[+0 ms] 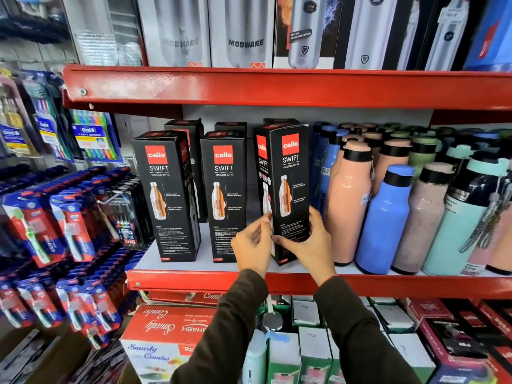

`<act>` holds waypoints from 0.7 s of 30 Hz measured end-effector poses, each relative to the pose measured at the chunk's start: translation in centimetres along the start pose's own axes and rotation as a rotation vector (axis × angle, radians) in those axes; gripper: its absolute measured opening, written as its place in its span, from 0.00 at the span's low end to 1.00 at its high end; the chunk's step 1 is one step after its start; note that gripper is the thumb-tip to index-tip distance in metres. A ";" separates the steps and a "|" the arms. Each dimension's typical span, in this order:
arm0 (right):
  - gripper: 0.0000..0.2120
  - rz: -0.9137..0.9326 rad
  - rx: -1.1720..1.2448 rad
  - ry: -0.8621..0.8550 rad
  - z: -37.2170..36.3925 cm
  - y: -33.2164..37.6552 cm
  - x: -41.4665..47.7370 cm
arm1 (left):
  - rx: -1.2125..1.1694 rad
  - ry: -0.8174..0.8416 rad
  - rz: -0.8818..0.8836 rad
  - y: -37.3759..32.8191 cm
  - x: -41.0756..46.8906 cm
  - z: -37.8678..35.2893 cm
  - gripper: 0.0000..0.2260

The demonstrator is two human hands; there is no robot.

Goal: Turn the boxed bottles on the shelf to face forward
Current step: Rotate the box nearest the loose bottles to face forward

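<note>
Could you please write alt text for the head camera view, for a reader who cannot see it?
Both hands, the left hand and right hand, grip the lower part of the rightmost black boxed bottle, angled so that two faces show, on a red-edged shelf. Two matching boxes to its left face forward, and unboxed coloured bottles stand to its right.

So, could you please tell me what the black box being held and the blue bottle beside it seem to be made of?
The black box looks like printed cardboard with a slight sheen: crisp folded edges, printed graphics. The blue bottle has a smooth, soft-gloss coloured coating with a black collar; whether metal or plastic lies beneath cannot be told.
</note>
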State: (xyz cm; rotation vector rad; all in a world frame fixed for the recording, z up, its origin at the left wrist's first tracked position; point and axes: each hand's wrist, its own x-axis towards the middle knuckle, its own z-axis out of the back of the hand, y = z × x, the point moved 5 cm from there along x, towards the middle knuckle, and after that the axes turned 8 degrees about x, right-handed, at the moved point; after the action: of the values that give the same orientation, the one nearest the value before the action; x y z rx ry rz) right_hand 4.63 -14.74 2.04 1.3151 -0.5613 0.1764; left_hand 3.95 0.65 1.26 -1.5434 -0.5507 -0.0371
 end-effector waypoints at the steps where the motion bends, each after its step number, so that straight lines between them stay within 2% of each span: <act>1: 0.43 0.001 -0.002 -0.012 0.1 0.1 0.0 | 0.005 0.006 -0.016 -0.1 -0.1 0.0 0.11; 5: 0.42 0.014 0.013 -0.034 0.6 0.3 0.1 | 0.093 0.011 -0.089 -0.5 -0.1 -0.1 0.15; 10: 0.39 -0.002 -0.020 0.042 0.7 0.4 0.1 | 0.242 -0.021 -0.135 -0.1 0.7 0.0 0.18; 16: 0.41 -0.036 0.017 0.116 0.8 -0.1 0.3 | 0.268 0.092 -0.134 1.0 1.5 -0.2 0.19; 21: 0.48 -0.035 0.021 0.194 0.4 -0.4 0.2 | 0.156 0.102 -0.076 1.6 1.5 0.2 0.18</act>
State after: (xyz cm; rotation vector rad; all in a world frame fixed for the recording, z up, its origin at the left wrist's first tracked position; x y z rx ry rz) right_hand 4.82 -15.28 1.85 1.3107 -0.3727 0.2782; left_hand 5.82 1.37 0.32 -1.3606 -0.5190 -0.1279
